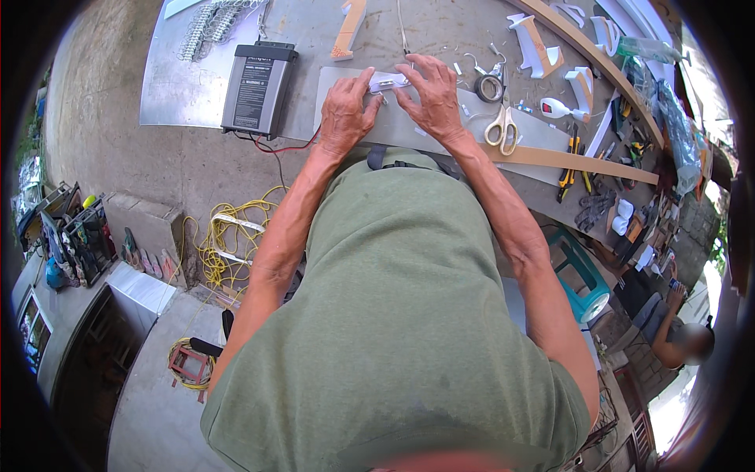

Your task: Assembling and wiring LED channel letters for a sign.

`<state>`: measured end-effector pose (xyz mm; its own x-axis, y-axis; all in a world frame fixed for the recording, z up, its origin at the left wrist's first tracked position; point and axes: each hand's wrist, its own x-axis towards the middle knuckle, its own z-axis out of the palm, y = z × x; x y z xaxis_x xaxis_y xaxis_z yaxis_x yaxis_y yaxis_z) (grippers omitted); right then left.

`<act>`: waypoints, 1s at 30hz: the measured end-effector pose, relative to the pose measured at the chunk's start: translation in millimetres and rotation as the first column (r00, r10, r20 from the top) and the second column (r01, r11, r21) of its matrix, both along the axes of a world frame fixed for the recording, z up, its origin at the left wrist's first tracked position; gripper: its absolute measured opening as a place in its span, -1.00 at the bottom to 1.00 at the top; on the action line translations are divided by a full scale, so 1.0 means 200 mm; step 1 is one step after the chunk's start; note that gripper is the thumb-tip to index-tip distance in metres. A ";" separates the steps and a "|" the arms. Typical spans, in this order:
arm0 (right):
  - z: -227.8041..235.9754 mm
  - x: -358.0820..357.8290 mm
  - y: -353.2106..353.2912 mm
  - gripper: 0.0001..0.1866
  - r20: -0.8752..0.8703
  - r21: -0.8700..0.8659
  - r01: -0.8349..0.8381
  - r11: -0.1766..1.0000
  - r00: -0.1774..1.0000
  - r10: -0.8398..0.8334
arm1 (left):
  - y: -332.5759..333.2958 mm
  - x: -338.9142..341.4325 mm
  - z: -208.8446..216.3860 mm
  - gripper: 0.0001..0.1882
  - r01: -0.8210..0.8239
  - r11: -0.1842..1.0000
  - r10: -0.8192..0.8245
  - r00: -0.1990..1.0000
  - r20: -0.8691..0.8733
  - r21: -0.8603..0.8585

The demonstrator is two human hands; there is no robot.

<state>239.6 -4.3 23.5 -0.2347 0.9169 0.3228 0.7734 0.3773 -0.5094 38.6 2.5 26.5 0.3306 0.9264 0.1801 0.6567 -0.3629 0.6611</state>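
Over a grey sheet, both hands hold a small white piece [387, 82], perhaps a letter-shaped part, with small fittings along it. My left hand [346, 110] closes its thumb and forefinger on the left end. My right hand [432, 98] has thumb and fingertips around the right end, its other fingers bent above. A thin pale cable [403, 27] runs down to the work from the far edge. Beside my right hand lie a roll of black tape [488, 88] and cream-handled scissors [502, 132]. The undersides of the fingers are hidden.
A grey power supply [255, 90] with red and black wires stands left of my hands. Several white and tan letter shapes [536, 47], a white glue bottle [560, 108] and cutters [568, 169] lie right. A green stool [578, 271] and another person [668, 334] are farther right.
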 end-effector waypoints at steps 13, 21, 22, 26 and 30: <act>-0.01 -0.03 -0.02 -0.58 0.499 0.062 -0.193 0.979 0.856 0.137 | -0.02 -0.07 -0.04 -0.58 -0.144 0.989 0.142 0.989 0.052 0.034; 0.06 0.11 0.06 -0.72 0.319 0.129 -0.126 0.984 0.945 0.079 | -0.01 -0.05 0.00 -0.68 0.028 0.999 -0.029 0.998 -0.061 -0.023; 0.07 0.10 0.04 -0.72 0.323 0.133 -0.125 0.983 0.943 0.076 | -0.01 -0.04 0.00 -0.72 0.041 0.999 -0.040 0.997 -0.067 0.014; 0.05 0.07 -0.12 -0.79 0.056 -0.205 0.163 0.965 0.986 -0.154 | -0.02 0.01 0.02 -0.79 0.003 0.999 -0.011 0.987 -0.158 -0.048; 0.03 0.03 -0.16 -0.84 -0.009 -0.328 0.153 0.932 0.986 -0.165 | -0.01 0.07 0.04 -0.77 0.022 0.999 -0.028 0.967 -0.253 -0.025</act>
<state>244.8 -36.9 29.3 -0.0712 0.9974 0.0058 0.7889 0.0599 -0.6117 53.6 0.3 33.8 0.3859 0.9201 0.0671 0.7946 -0.3684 0.4826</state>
